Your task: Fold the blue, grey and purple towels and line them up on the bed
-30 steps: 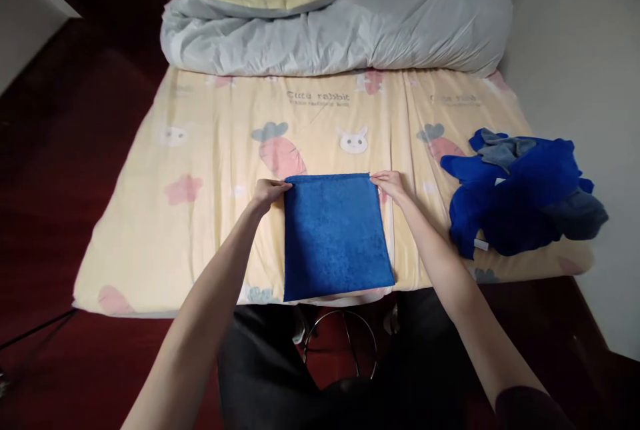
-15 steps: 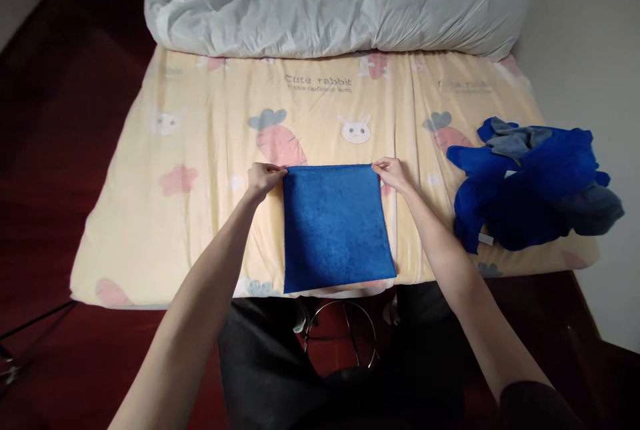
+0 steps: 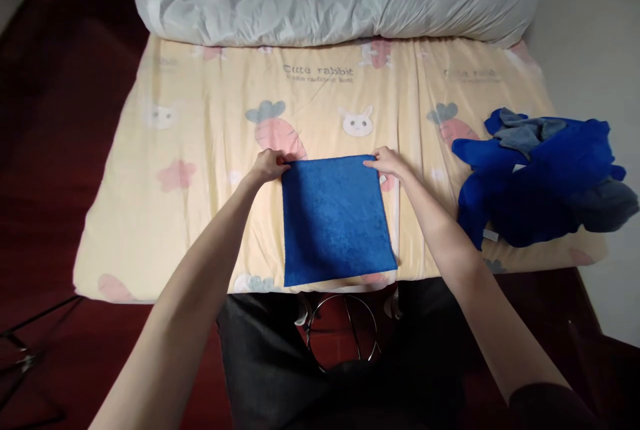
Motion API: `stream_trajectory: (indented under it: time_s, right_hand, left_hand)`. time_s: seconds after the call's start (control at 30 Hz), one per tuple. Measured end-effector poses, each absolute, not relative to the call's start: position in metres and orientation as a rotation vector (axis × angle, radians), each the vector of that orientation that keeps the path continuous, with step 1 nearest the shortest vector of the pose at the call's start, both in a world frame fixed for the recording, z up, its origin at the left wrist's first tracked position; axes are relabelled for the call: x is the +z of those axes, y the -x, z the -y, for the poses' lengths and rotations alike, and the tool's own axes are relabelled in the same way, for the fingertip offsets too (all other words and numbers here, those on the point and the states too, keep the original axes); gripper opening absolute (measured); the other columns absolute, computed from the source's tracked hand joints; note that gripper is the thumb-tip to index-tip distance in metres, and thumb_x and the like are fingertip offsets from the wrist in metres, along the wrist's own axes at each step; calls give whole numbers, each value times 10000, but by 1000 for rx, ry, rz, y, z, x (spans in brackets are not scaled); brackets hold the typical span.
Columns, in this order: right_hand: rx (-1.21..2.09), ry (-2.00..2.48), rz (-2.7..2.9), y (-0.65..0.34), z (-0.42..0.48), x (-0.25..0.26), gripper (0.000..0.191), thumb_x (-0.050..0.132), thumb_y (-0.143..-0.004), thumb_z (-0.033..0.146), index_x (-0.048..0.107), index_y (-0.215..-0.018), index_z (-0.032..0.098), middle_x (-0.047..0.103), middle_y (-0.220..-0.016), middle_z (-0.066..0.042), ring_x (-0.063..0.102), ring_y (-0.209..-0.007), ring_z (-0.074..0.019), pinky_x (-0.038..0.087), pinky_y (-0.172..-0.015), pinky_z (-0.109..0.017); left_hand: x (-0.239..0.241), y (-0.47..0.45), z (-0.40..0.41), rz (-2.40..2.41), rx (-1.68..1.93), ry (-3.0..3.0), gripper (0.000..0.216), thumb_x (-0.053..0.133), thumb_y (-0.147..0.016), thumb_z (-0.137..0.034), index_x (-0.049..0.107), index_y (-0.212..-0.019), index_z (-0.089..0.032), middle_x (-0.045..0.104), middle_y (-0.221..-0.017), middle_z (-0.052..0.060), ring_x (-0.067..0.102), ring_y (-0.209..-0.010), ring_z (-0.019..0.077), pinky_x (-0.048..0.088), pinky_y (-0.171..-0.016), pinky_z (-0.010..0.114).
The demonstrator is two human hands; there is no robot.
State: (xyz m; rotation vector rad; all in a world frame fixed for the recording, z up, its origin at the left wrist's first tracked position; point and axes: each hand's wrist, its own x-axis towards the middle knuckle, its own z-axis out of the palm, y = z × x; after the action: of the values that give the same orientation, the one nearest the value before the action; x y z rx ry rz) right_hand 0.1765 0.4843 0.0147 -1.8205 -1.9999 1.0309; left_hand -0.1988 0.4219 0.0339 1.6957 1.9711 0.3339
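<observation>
A square blue cloth point(image 3: 337, 220) lies spread flat on the bed's front part, its near edge close to the mattress edge. My left hand point(image 3: 270, 165) pinches its far left corner between thumb and fingers. At the far right corner my right hand point(image 3: 387, 162) is closed on the cloth in the same way. A small white tag point(image 3: 383, 179) shows beside the right edge, just below my right hand. To the right sits a crumpled heap of blue and grey cloths point(image 3: 545, 180), apart from both hands.
The bed has a yellow sheet point(image 3: 195, 117) printed with rabbits and carrots. A rolled grey quilt point(image 3: 340, 0) lies across its far end. A pale wall point(image 3: 595, 50) rises on the right. Below the front edge stands a round metal stool frame point(image 3: 375, 327), and a dark thin stand point(image 3: 25, 360) is at lower left.
The far edge of the cloth has shifted slightly away from me with both hands, which still hold the corners. The view has tilted down a little.
</observation>
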Motion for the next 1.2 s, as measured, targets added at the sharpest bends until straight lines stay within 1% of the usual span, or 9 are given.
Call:
stream_trajectory:
  time_s: [0.17, 0.27, 0.33, 0.43, 0.57, 0.7, 0.87, 1.07, 1.2]
  right_hand:
    - [1105, 1658, 1970, -184, -495, 12, 344, 908, -752, 433, 731, -881, 169, 675, -712, -15, 655, -746, -186, 564, -730, -285]
    - [867, 1709, 1870, -177, -499, 10, 374, 837, -837, 482, 726, -1003, 165, 709, -849, -57, 679, -902, -235, 587, -843, -334]
    - [660, 1725, 1852, -159, -492, 12, 377, 748, -924, 474, 719, -1121, 153, 730, -1030, -123, 664, -1089, -298, 564, -985, -418]
    - [437, 1616, 2026, -119, -459, 15, 470, 612, -1017, 441, 640, -1380, 143, 631, -1409, -199, 501, -1409, -376, 412, -1189, -564]
    - [444, 1422, 2378, -98, -416, 7, 584, 498, -1064, 474, 467, -1594, 231, 409, -1677, -100, 275, -1598, -320, 210, -1320, -581]
    - [469, 1603, 2249, -131, -428, 1, 656, 412, -1087, 508, 367, -1654, 180, 313, -1727, -126, 157, -1642, -311, 79, -1335, -616]
    - [351, 1629, 2252, -121, -411, 14, 712, 412, -1085, 464, 286, -1674, 83, 184, -1760, -171, 18, -1655, -348, -9, -1306, -682]
    - [395, 1533, 2446, -118, -323, 2, 688, 340, -1103, 435, 241, -1691, 92, 183, -1766, -127, 104, -1655, -272, 64, -1346, -552]
    - [322, 1801, 2246, -165, -321, 0, 717, 269, -1113, 475, 221, -1688, 50, 214, -1749, -174, 152, -1646, -292, 93, -1334, -578]
  left_hand:
    - [40, 206, -432, -1925, 252, -1634, 142, 820, -666, -181, 719, -765, -199, 679, -742, 35, 692, -947, 273, 491, -920, 344]
    - [45, 194, -436, -2040, 446, -1616, 200, 761, -767, -179, 742, -965, -160, 729, -904, 88, 678, -1031, 303, 493, -993, 411]
    - [46, 172, -433, -2163, 659, -1646, 314, 658, -874, -179, 709, -1180, -131, 731, -1108, 148, 625, -1198, 340, 449, -1095, 491]
    - [39, 129, -419, -2145, 818, -1836, 480, 532, -987, -260, 579, -1447, -133, 567, -1497, 205, 399, -1493, 380, 267, -1248, 582]
    - [14, 109, -397, -1858, 666, -2039, 640, 471, -1028, -490, 471, -1579, -165, 356, -1703, 154, 216, -1614, 351, 131, -1318, 541]
    - [4, 142, -394, -1971, 633, -1927, 727, 418, -1033, -588, 442, -1607, -144, 320, -1721, 159, 173, -1634, 332, 47, -1332, 538]
    - [13, 128, -382, -1992, 718, -2003, 736, 424, -1038, -517, 382, -1633, -86, 219, -1753, 168, 42, -1652, 338, -36, -1334, 554]
    - [-8, 75, -318, -1843, 683, -2058, 646, 341, -1067, -421, 378, -1640, -125, 231, -1754, 127, 79, -1652, 305, 58, -1343, 572]
    - [-4, 103, -291, -2007, 716, -1931, 655, 354, -1069, -439, 386, -1633, -109, 238, -1746, 150, 99, -1648, 328, 83, -1337, 603]
